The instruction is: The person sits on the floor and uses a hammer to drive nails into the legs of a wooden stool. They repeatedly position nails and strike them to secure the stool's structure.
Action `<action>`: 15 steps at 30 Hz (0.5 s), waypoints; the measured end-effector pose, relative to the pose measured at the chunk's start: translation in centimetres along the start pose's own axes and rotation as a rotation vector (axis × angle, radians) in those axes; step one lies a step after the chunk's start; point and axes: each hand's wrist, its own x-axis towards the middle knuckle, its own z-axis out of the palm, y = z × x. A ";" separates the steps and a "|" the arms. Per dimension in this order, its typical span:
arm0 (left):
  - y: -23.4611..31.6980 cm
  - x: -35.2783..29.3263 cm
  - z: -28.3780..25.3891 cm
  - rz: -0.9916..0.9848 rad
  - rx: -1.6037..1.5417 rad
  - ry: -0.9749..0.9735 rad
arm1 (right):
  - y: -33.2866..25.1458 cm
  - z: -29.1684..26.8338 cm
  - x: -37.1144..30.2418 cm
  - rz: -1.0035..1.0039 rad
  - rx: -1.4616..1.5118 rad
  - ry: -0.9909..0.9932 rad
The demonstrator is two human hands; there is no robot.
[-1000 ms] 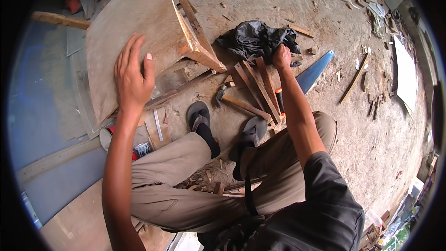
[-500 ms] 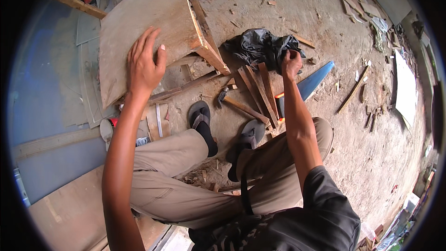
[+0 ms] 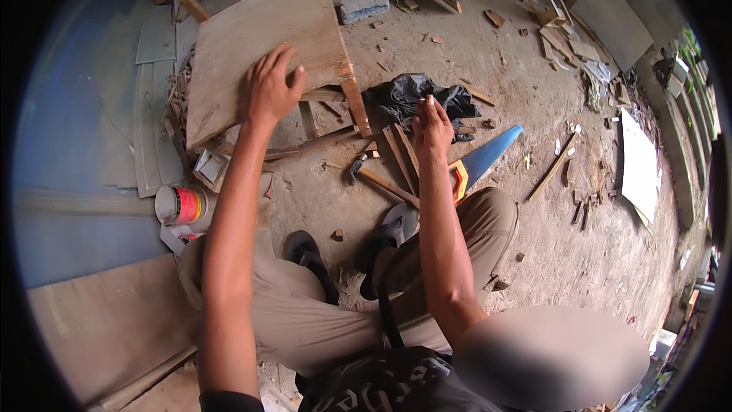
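My left hand (image 3: 273, 88) lies flat with fingers apart on the plywood top (image 3: 267, 38) of a low wooden piece with a leg-like batten (image 3: 355, 107) at its near right corner. Over the near edge of a crumpled black plastic bag (image 3: 400, 95) is my right hand (image 3: 432, 128), its thumb and fingers pinched together. A tiny pale spot shows at the fingertips; I cannot tell whether it is an object. Below that hand, a claw hammer (image 3: 385, 183) and a handsaw with a blue blade (image 3: 492, 154) rest on the floor beside narrow wood strips (image 3: 399, 159).
A tin with a red label (image 3: 187, 204) stands at the left near a plywood board (image 3: 114, 320). Grey blocks (image 3: 364, 8) lie at the back. Wood scraps (image 3: 568, 42) and a white sheet (image 3: 639, 168) are on the right. My sandalled feet are below the hammer.
My right hand has drawn back to the left from the bag, fingers now pinched above it. My left hand stays on the plywood top. The whole view has shifted.
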 end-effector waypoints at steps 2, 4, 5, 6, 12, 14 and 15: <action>0.9 -0.9 -1.1 -0.008 -0.270 0.035 | 1.3 0.9 -4.1 0.076 0.012 -0.006; 4.5 -3.9 -0.9 -0.050 -0.406 0.413 | 3.0 1.5 -7.0 0.111 -0.062 -0.089; 7.0 -7.0 -1.0 -0.215 -0.548 0.432 | 3.9 1.5 -9.2 0.136 -0.096 -0.105; 8.8 -9.9 -1.1 -0.231 -0.531 0.527 | 4.9 1.6 -10.7 0.135 -0.141 -0.171; 9.4 -22.8 1.0 -0.509 -0.658 0.113 | 7.4 1.1 -15.6 -0.176 -1.116 -0.619; 7.8 -23.5 1.5 -0.496 -0.724 0.068 | 8.1 0.7 -16.1 -0.184 -1.163 -0.693; 7.5 -23.8 1.6 -0.555 -0.742 -0.011 | 8.5 0.5 -16.0 -0.250 -1.214 -0.688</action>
